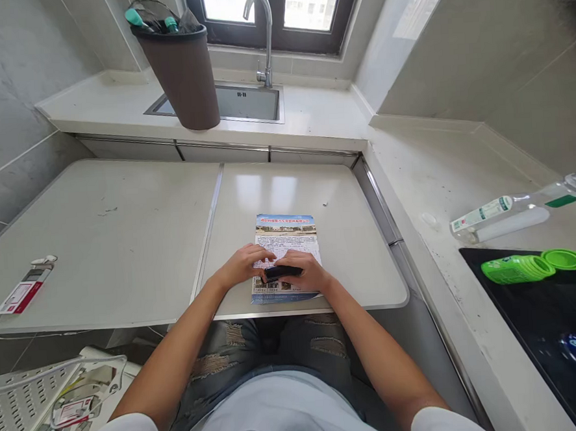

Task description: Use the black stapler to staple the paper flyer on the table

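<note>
A printed leaflet (285, 238) with a blue header lies flat on the white table (316, 201) near its front edge. My left hand (245, 263) and my right hand (308, 273) meet over the lower half of the leaflet. Between them is a small black object (282, 272), flat and oblong; both hands have fingers curled on it. What the black object is I cannot make out.
A second white tabletop (104, 233) adjoins on the left, with a red-and-white device (24, 290) and its cable at the edge. Behind are a sink (246, 102), faucet (263, 28) and a brown bin (181, 69). The right counter (437, 193) holds a clear bottle (517, 214) and a green container (518, 268).
</note>
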Tool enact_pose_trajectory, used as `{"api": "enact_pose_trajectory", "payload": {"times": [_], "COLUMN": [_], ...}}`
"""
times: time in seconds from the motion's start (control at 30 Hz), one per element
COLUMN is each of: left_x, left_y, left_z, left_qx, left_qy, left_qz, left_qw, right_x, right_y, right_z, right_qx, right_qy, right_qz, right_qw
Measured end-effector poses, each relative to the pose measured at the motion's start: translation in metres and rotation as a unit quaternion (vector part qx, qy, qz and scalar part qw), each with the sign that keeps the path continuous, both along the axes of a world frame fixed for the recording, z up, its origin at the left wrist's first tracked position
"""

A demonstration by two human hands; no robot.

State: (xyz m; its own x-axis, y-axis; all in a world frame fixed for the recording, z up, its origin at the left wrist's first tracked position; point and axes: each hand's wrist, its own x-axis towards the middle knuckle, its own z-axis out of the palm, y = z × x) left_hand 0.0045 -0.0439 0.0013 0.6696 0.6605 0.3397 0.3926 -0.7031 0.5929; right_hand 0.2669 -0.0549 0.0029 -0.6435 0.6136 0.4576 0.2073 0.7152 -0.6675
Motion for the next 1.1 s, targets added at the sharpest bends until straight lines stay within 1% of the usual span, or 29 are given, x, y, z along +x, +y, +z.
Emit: {"api": "enact_pose_trajectory", "payload": {"times": [0.03, 0.1, 0.17, 0.2, 0.27, 0.37, 0.47, 0.53, 0.6, 0.67, 0.73, 0.8, 0.87, 0.97, 1.1], "left_x": [0.0, 0.001, 0.001, 0.001, 0.002, 0.004, 0.005, 0.005, 0.004, 0.003, 0.003, 0.002, 0.002, 0.002, 0.002], "left_y": [0.0, 0.001, 0.002, 0.003, 0.005, 0.007, 0.008, 0.008, 0.009, 0.009, 0.009, 0.009, 0.009, 0.007, 0.004], "left_z": [0.0, 0.0, -0.001, -0.003, -0.006, -0.012, -0.014, -0.014, -0.014, -0.015, -0.017, -0.017, -0.015, -0.009, -0.002], "left_qx": [0.006, 0.028, 0.048, 0.053, 0.051, 0.036, 0.024, 0.023, 0.023, 0.023, 0.024, 0.024, 0.019, 0.001, -0.021], "left_qy": [-0.001, -0.006, 0.002, 0.015, 0.049, 0.081, 0.074, 0.064, 0.061, 0.063, 0.063, 0.065, 0.072, 0.092, 0.112], "left_qz": [0.017, 0.078, 0.139, 0.156, 0.166, 0.171, 0.176, 0.176, 0.176, 0.177, 0.176, 0.174, 0.174, 0.17, 0.166], "left_qw": [1.0, 0.997, 0.989, 0.986, 0.984, 0.981, 0.981, 0.982, 0.982, 0.982, 0.982, 0.982, 0.982, 0.981, 0.98], "right_x": [0.0, -0.001, -0.001, 0.0, 0.004, 0.018, 0.04, 0.056, 0.072, 0.086, 0.099, 0.108, 0.112, 0.11, 0.099], "right_y": [0.0, 0.0, 0.0, 0.001, 0.004, 0.011, 0.02, 0.026, 0.033, 0.041, 0.052, 0.064, 0.076, 0.091, 0.098], "right_z": [0.001, 0.002, 0.003, 0.003, 0.002, -0.005, -0.014, -0.019, -0.022, -0.022, -0.019, -0.016, -0.014, -0.014, -0.016], "right_qx": [-0.002, -0.005, -0.001, 0.004, 0.016, 0.026, 0.037, 0.039, 0.01, -0.037, -0.078, -0.108, -0.122, -0.096, -0.009], "right_qy": [0.003, 0.023, 0.043, 0.049, 0.056, 0.07, 0.092, 0.103, 0.099, 0.084, 0.066, 0.05, 0.037, 0.019, -0.01], "right_qz": [-0.025, -0.096, -0.176, -0.22, -0.317, -0.45, -0.536, -0.566, -0.574, -0.561, -0.521, -0.459, -0.4, -0.354, -0.337], "right_qw": [1.0, 0.995, 0.983, 0.974, 0.947, 0.89, 0.838, 0.817, 0.813, 0.823, 0.847, 0.88, 0.908, 0.93, 0.941]}}
